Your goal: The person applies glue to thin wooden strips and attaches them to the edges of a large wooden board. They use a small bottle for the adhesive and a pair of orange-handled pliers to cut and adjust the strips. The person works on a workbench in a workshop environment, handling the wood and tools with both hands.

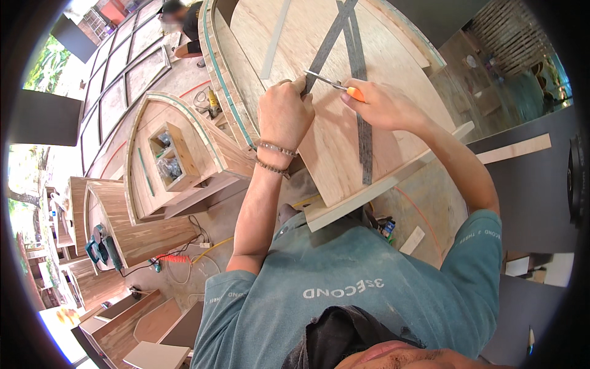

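My left hand (286,115), with two beaded bracelets on its wrist, is closed on the lower end of a dark grey strip (329,46). The strip slants up and away over a pale plywood panel (326,150). In my right hand (386,106) is a pair of scissors (329,80) with an orange handle, its blades reaching left to the strip just above my left fingers. I cannot tell whether the blades touch it. A second dark grey strip (364,132) lies lengthwise on the panel, passing under the first near the top.
Left of the panel stands an arched wooden piece (144,175) bearing an open wooden box (178,163) with plastic bags inside. A green power tool (104,249) rests farther left. Cables and a yellow tool (213,101) lie on the floor. Another person (184,27) crouches at the far left.
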`<state>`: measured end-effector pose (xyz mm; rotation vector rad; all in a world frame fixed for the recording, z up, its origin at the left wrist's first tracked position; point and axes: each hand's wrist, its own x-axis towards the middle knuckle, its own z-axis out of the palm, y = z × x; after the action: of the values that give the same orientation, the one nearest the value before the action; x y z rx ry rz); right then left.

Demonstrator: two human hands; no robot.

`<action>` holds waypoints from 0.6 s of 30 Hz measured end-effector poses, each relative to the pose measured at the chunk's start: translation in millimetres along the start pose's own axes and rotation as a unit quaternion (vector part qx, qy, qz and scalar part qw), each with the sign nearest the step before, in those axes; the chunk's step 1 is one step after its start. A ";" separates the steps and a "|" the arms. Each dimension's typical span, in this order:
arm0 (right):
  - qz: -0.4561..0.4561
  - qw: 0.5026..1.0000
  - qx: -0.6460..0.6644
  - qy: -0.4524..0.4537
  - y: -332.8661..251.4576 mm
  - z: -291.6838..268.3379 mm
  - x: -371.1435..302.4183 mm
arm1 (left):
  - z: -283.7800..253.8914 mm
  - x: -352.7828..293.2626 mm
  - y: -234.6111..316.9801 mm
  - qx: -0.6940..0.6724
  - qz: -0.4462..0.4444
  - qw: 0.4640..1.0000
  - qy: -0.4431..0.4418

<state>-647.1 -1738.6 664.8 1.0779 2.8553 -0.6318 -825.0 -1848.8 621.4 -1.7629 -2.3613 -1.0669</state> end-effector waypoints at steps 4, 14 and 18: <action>0.020 1.000 -0.013 0.000 2.7 6.4 3.1 | 7.4 1.6 -8.7 -0.014 -0.013 1.000 -0.019; 0.037 0.979 -0.180 0.090 27.1 8.8 18.6 | -15.3 -29.4 -10.7 -0.425 -0.142 0.891 -0.070; 0.038 0.973 -0.208 0.092 17.6 12.5 20.2 | -24.1 -82.8 -27.0 -0.643 -0.188 0.730 -0.132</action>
<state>-652.7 -1718.7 643.6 1.2098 2.8820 0.0799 -826.7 -1934.9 594.0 -1.5774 -2.1759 -3.2813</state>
